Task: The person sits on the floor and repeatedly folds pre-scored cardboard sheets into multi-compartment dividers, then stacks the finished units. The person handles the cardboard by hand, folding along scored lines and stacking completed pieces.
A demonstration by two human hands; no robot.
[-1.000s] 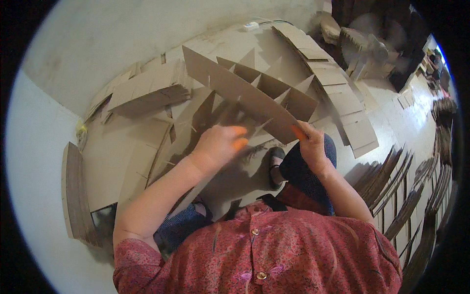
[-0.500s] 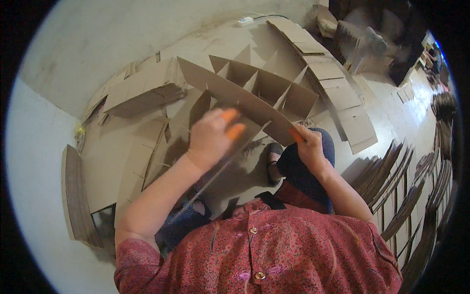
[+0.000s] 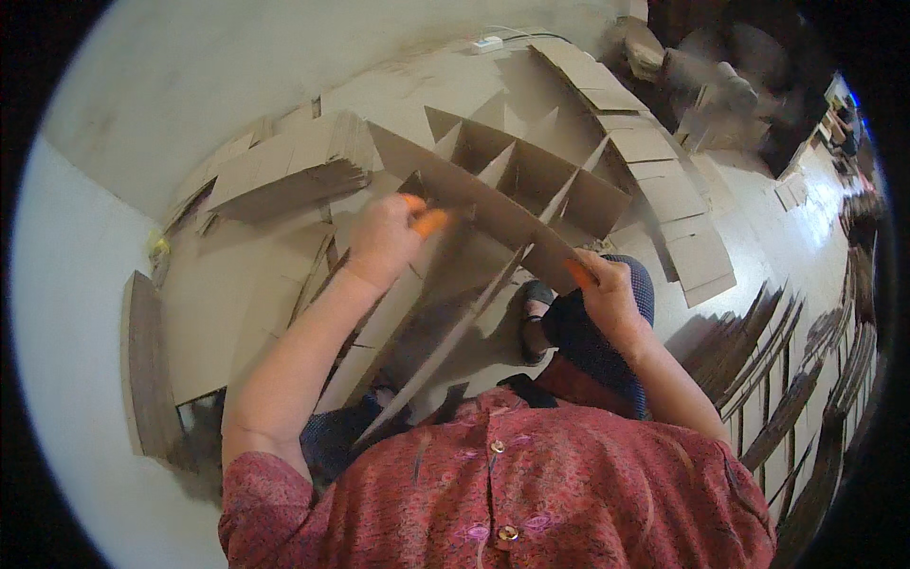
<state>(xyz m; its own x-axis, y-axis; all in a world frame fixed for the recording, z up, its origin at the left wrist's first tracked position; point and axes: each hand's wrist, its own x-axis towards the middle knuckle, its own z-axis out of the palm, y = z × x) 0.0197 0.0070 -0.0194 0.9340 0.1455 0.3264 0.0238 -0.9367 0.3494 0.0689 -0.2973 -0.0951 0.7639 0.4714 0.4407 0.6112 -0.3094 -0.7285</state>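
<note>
A cardboard divider grid (image 3: 517, 180) of crossed, slotted strips stands tilted in front of me. Its long near strip (image 3: 455, 180) runs from upper left down to my right hand. My right hand (image 3: 614, 299), with an orange finger cover, pinches that strip's right end. At the grid's left side, my left hand (image 3: 384, 242) has orange covers on two digits and closes around a cross strip near its joint with the long strip; the exact contact is partly hidden. Another cross strip (image 3: 455, 337) reaches back toward my lap.
A stack of flat cardboard pieces (image 3: 284, 180) lies at left, and a narrow stack (image 3: 152, 370) leans by the wall. Overlapping cardboard sheets (image 3: 664, 185) line the right side. Several rows of upright strips (image 3: 796, 379) stand at lower right. A white power strip (image 3: 486, 45) lies far back.
My left hand has shifted left and away from me along the grid. The cross strips reaching toward me now show more plainly. My right hand keeps its hold on the long strip.
</note>
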